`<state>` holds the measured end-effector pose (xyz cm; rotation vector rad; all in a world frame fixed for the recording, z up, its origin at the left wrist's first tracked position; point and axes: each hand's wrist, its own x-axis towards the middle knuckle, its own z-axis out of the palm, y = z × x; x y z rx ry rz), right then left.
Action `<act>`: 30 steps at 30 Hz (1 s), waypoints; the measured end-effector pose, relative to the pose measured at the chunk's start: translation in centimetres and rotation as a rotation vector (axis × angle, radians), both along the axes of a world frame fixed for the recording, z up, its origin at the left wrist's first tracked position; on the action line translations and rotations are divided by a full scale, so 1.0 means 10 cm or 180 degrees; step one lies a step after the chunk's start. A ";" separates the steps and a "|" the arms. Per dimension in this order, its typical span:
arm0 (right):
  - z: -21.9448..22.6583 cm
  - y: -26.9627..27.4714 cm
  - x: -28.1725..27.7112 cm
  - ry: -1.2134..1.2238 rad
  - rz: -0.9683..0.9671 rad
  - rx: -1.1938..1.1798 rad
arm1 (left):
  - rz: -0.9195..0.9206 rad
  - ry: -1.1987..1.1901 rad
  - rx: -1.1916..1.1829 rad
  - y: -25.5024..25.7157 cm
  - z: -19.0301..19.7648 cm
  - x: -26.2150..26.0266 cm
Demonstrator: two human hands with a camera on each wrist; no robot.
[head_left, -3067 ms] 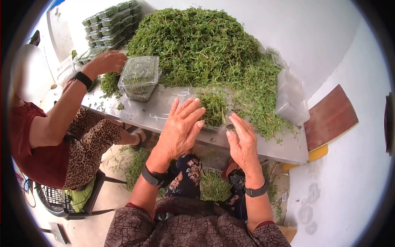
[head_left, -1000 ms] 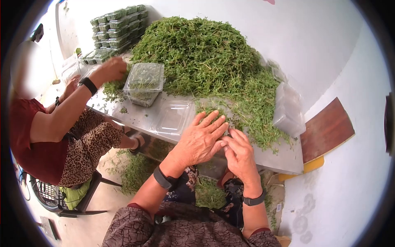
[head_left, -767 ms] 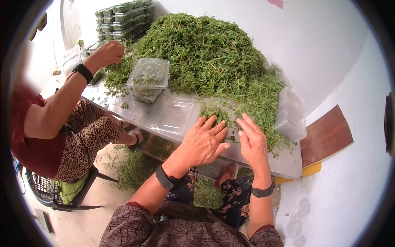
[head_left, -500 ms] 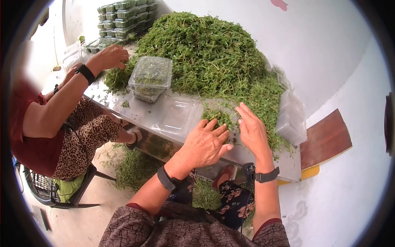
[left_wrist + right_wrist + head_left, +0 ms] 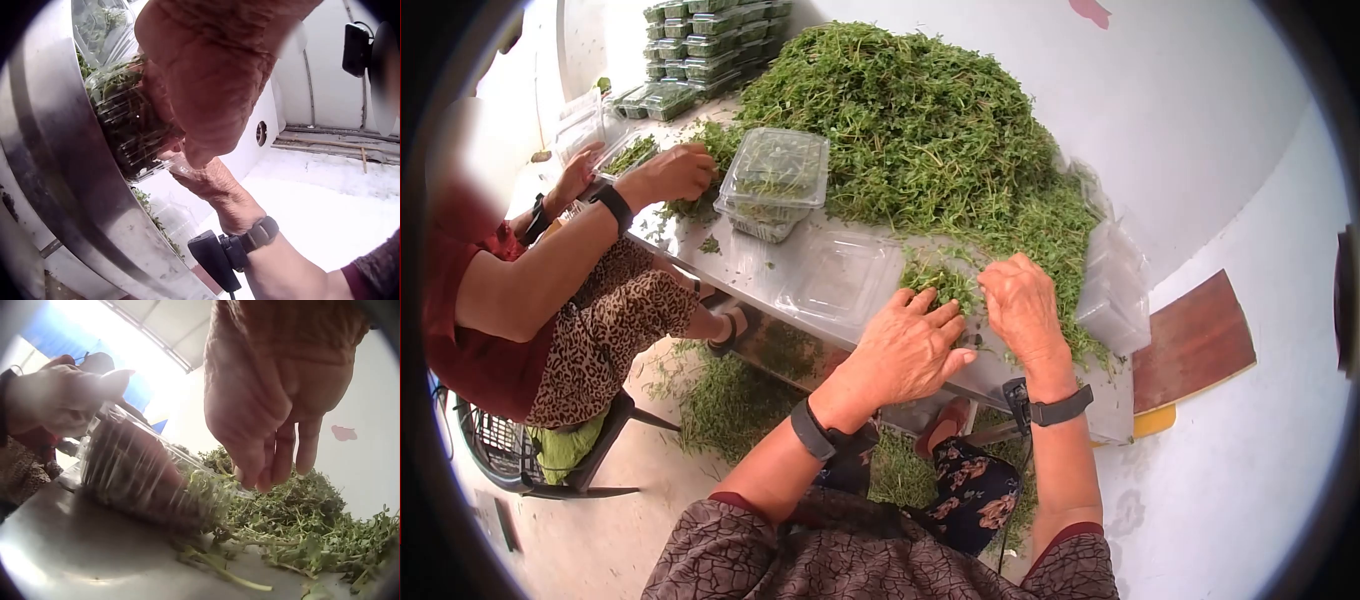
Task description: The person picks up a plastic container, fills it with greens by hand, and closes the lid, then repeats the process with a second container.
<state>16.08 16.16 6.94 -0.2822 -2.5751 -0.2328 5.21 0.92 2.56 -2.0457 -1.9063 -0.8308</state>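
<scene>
A clear plastic box (image 5: 125, 462) filled with leafy green sprigs (image 5: 940, 283) sits near the table's front edge, its lid (image 5: 840, 278) folded out flat to the left. My left hand (image 5: 905, 345) presses on the greens in it, fingers spread and thumb pointing right. At the box's right rim my right hand (image 5: 1025, 305) has fingertips and thumb brought together, pinching a sprig (image 5: 219, 475) in the right wrist view. Beyond rises a large heap of greens (image 5: 900, 120), spilling down to the right.
Another greens-filled clear box (image 5: 775, 170) stands to the left. A person's hand (image 5: 670, 172) works there over greens. Several filled boxes (image 5: 710, 45) are stacked at the back left. Nested empty boxes (image 5: 1115, 285) stand at the metal table's (image 5: 1105, 400) right end, near a reddish-brown board (image 5: 1195, 340).
My hands came together over the greens, then parted. The left stays pressed on them, while the right has gone from straight fingers to pinching at the box's right side.
</scene>
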 end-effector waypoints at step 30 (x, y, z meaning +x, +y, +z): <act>-0.01 0.03 0.16 0.1102 -0.1509 -0.0879 | 0.0046 0.0069 0.0063 0.04 -0.05 0.00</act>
